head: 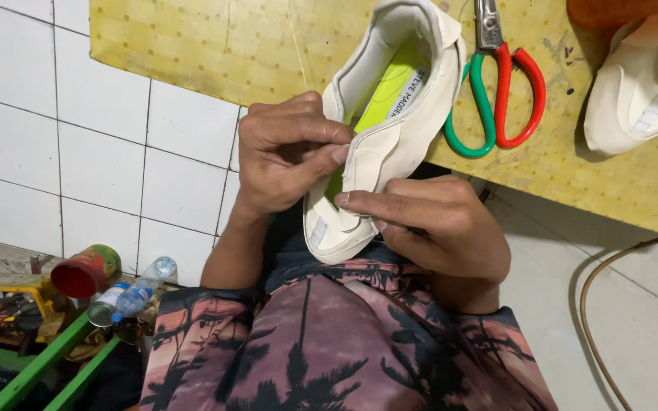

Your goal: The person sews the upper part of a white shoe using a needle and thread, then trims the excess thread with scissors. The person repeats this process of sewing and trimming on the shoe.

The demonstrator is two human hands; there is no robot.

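– What is lying under everything?

– A yellow worktop [268,53] is stretching across the top, with white wall tiles [100,167] showing beside it.

– And what is the person holding?

– A cream shoe [390,129] with a bright green inside. Its heel is leaning on the edge of the worktop and its toe is pointing down at the person's lap.

– What are the hands doing?

– The left hand [283,152] is pinching the shoe's side flap in a tight grip. The right hand [436,221] is wrapping round the toe end, grip closed on the shoe.

– Anything else nearby?

– Another cream shoe [641,91] is sitting at the right. Scissors [500,91] with one red handle and one green one are lying just beside the held shoe. A small bottle [142,289] is resting low on the left.
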